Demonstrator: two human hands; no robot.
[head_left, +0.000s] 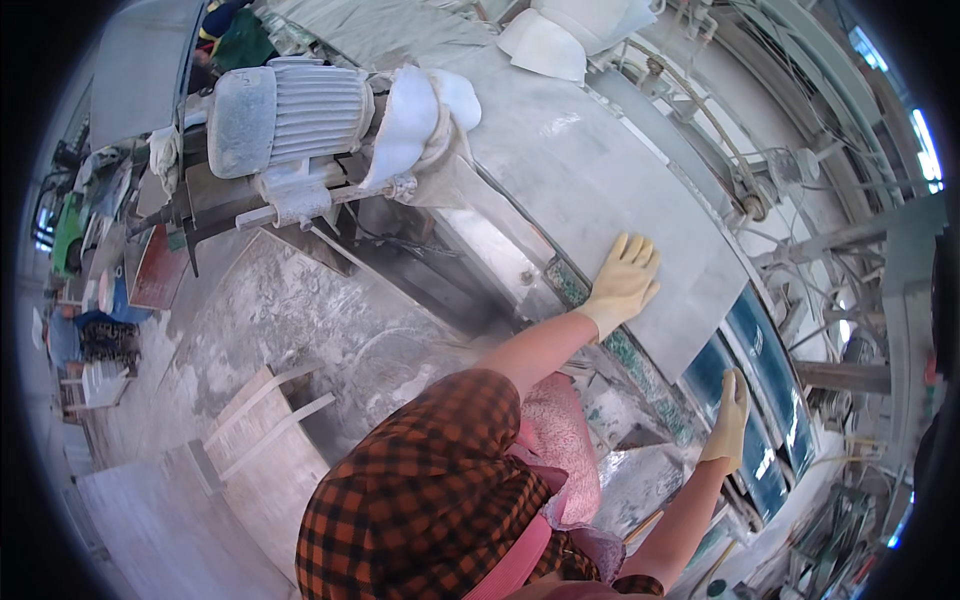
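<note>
Grey sheet (620, 170), 1, flat on the machine bed (645, 370), its long axis parallel to the bed's near edge, its squared end pointing lower right toward 2 blue strips (770, 345) at that end of the bed. Left hand (625, 275), gloved, open palm-down near the sheet's near edge, gripping nothing. Right hand (733, 420) (glove likewise pale yellow), fingers straight and together by the nearer strip; cannot tell whether it grips anything.
</note>
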